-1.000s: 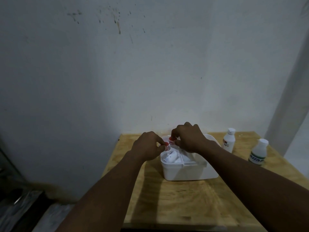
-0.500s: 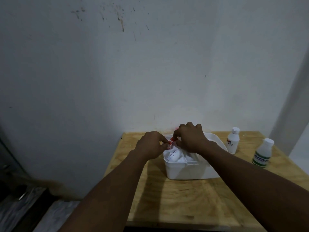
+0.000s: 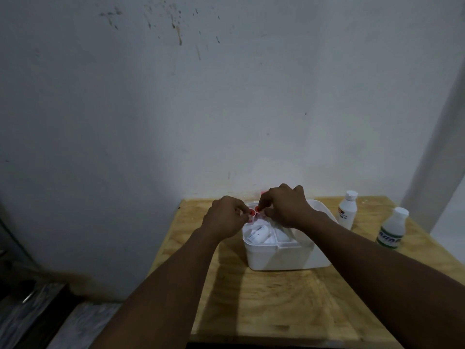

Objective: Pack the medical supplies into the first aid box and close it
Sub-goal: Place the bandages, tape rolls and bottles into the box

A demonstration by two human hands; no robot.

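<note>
An open white first aid box (image 3: 281, 258) stands on the wooden table (image 3: 289, 306), with white packets (image 3: 259, 234) showing in its inner tray. Both hands hover over its far left corner. My left hand (image 3: 224, 217) and my right hand (image 3: 284, 207) each pinch a small item with red and white parts (image 3: 254, 212) between their fingertips. What the item is cannot be made out. Two white bottles stand to the right of the box: one with a red label (image 3: 347, 210) and one with a green label (image 3: 392, 231).
The table stands against a stained white wall (image 3: 226, 96). Its left edge drops to a dark floor (image 3: 37, 311). A pale wall corner (image 3: 440, 147) rises at the right. Bare wood lies in front of the box.
The hands stay pinched together over the box's far left corner, with only small finger shifts. The camera view has drifted slightly.
</note>
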